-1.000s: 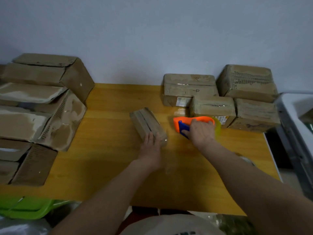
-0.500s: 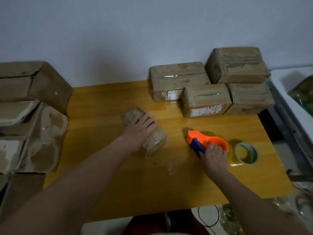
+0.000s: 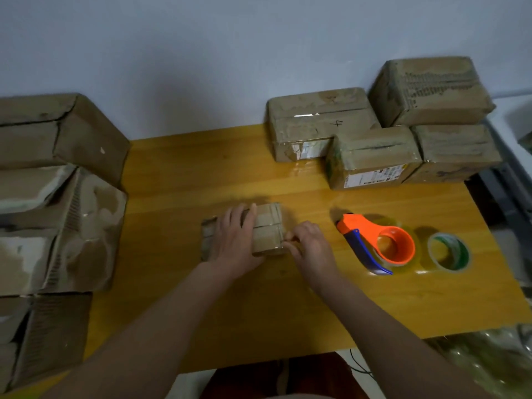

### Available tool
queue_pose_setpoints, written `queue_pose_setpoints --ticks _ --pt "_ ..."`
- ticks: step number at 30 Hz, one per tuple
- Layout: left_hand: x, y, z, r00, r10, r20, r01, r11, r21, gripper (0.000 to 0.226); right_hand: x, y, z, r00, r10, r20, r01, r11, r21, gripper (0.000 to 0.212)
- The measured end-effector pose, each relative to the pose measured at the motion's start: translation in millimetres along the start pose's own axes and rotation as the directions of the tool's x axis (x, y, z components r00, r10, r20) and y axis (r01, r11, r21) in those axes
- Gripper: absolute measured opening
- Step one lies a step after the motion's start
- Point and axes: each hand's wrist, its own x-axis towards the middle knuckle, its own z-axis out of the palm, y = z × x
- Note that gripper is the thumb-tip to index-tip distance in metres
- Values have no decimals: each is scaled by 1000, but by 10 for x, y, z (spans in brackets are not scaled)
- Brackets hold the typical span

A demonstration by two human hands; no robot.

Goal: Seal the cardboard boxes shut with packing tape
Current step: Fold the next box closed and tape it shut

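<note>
At nine o'clock, stacked worn brown cardboard boxes (image 3: 57,197). Centre: the left hand (image 3: 234,240) lies flat, fingers straight, on the small taped brown cardboard box (image 3: 266,230); the right hand (image 3: 309,246) pinches its three-o'clock edge. At three o'clock lies the orange-and-blue plastic tape dispenser (image 3: 377,243).

Only one thing is being made out here: a handwritten "4" in dark marker on the top of the tape-wrapped brown cardboard box (image 3: 319,122) at the back. The white shipping label (image 3: 374,177) on the neighbouring taped brown box is being shown too blurry to read.
</note>
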Motion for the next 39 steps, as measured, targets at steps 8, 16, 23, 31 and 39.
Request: queue_pose_setpoints --ticks 8,16,23,31,39 --pt "69 12 -25 999 -34 40 39 988 -150 132 155 14 -87 981 -116 158 127 990 -60 21" --pt "35 76 158 966 -98 -241 57 984 -170 114 335 -70 -359 999 6 46 -8 999 42 26" --pt "37 42 153 968 -110 -223 60 974 -220 131 956 -143 -55 933 -16 359 15 1000 6 29" --pt "155 -19 8 992 59 -108 -67 995 -73 122 1093 34 -68 832 386 399 -470 872 136 60" --pt "250 -18 89 981 116 -154 -133 986 -100 90 520 -330 257 996 35 88 -59 956 287 48"
